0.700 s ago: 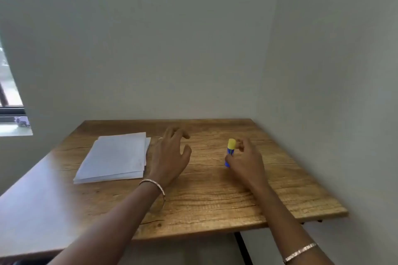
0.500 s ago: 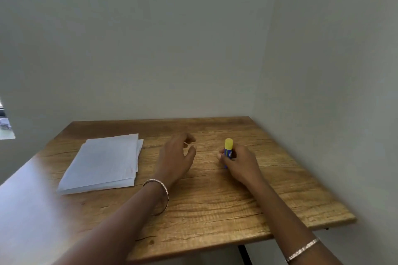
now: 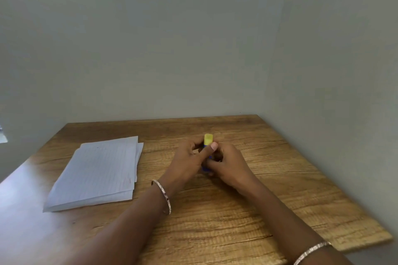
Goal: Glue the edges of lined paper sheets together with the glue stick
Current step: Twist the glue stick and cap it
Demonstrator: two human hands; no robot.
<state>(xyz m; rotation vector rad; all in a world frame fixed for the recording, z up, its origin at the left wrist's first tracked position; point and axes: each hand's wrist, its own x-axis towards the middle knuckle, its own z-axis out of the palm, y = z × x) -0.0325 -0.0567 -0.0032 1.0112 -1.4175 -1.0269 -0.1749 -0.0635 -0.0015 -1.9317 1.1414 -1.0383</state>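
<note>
Our right fingers (image 3: 217, 158) wrap the blue body of the glue stick (image 3: 207, 153), and our left fingers (image 3: 212, 147) pinch just under its yellow cap (image 3: 208, 139), thumb pressed to the front. We judge the step is uncapping: we grip the body firmly, hold the stick upright, and pull or twist the cap straight off. The lined paper sheets (image 3: 99, 170) lie stacked well to the left of the fingers on the tabletop (image 3: 237, 221), untouched.

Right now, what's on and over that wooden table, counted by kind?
Glue stick: 1
Stack of lined paper: 1
Hands, left hand and right hand: 2
Bracelets, one on each wrist: 2
Total: 6
</note>
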